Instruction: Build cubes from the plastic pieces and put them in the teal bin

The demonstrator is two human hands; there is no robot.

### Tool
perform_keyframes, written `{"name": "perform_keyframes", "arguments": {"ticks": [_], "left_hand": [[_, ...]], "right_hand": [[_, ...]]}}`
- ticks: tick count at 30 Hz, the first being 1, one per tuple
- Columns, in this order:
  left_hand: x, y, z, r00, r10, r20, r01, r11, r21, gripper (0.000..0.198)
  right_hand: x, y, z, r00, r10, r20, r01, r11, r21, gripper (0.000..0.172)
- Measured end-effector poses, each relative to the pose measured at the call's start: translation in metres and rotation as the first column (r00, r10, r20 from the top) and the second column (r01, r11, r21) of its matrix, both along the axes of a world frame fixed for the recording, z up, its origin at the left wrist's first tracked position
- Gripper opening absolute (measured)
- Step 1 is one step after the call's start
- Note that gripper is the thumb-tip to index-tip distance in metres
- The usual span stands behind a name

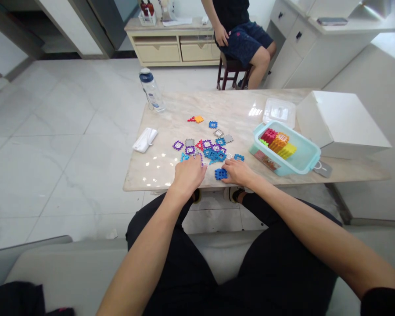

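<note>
My left hand (188,172) is low over the near side of a loose pile of plastic interlocking tiles, fingers curled down and mostly hidden. A purple tile (199,156) shows at its fingertips; whether it is gripped is unclear. My right hand (238,171) has its fingers closed against the right side of a small stack of blue interlocking tiles (220,174) near the table's front edge. Beyond both hands lie teal tiles (214,155), purple tiles with white grids (190,150), a grey tile (190,142), and a red tile (199,145).
On the marble-look table (171,175), a light-blue tub (303,153) holds red, orange and yellow tiles. Behind it are a clear lid (279,113) and a white box (345,123). A water bottle (152,91) and white cloth (145,140) stand left. Another person (240,39) sits opposite.
</note>
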State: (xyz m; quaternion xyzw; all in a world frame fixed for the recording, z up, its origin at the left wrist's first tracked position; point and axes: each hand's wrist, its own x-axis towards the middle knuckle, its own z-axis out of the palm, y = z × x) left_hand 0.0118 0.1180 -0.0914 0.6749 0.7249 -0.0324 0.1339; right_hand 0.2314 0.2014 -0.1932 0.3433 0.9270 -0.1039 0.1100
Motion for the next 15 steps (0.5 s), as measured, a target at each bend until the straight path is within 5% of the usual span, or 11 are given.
{"name": "perform_keyframes", "arguments": {"ticks": [15], "left_hand": [[-0.006,-0.003,0.002,1.000,-0.010,0.002,0.010,1.000,-0.010,0.048]], "right_hand": [[-0.012,0.001,-0.008,0.999,-0.037,-0.018,0.037,0.999,0.006,0.044]]}}
